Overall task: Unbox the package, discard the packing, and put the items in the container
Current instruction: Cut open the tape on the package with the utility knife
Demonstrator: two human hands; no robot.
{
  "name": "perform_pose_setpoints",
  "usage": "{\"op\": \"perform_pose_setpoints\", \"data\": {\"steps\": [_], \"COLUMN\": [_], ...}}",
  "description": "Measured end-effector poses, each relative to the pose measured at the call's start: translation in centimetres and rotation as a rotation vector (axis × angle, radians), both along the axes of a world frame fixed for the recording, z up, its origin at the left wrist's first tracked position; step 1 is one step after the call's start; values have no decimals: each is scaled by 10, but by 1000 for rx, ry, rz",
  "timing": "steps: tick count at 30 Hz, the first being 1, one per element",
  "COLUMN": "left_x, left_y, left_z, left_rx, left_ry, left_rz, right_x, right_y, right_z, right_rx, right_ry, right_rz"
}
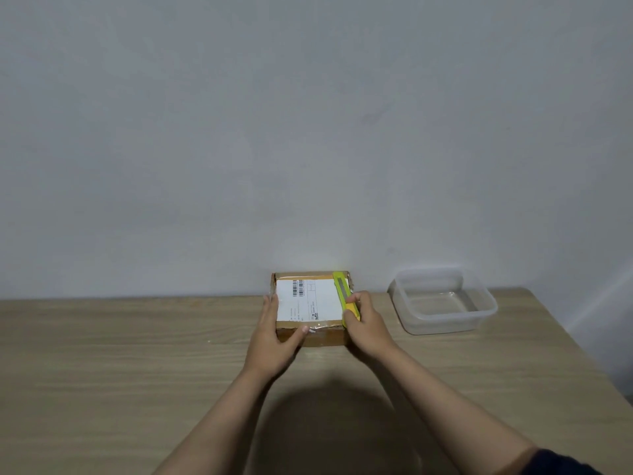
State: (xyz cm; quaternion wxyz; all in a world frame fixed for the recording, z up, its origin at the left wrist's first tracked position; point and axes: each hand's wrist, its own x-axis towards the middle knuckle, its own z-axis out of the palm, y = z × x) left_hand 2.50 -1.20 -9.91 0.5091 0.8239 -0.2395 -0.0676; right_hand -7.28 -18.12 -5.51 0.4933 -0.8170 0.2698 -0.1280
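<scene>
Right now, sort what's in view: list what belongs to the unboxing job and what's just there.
Belongs to the job:
cardboard package, taped shut, gripped by the left hand
yellow-green utility knife, held by the right hand
clear plastic container, empty

Just there:
wooden table
grey wall

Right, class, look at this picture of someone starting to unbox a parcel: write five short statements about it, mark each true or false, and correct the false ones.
1. The cardboard box is already open. False: it is closed, with tape across it.
2. The right hand holds a yellow-green utility knife along the box's right side. True.
3. The left hand rests on the wooden table, away from the box. False: it holds the box's left side.
4. The clear plastic container stands to the right of the box. True.
5. The container holds several items. False: nothing shows inside it.
</scene>
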Motion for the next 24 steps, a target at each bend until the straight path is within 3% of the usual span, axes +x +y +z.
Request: {"op": "perform_pose_setpoints", "data": {"steps": [5,15,24], "left_x": [-23,-146,-198], "left_y": [16,88,126], "left_z": [10,26,18], "left_rx": [-92,-107,-66], "left_ry": [158,144,96], "left_rz": [30,67,28], "right_x": [-25,-143,-196], "right_y": [8,77,108], "right_z": [8,18,-3], "right_rx": [11,75,131], "right_ry": [-11,-29,16], "right_rz": [-2,23,-119]}}
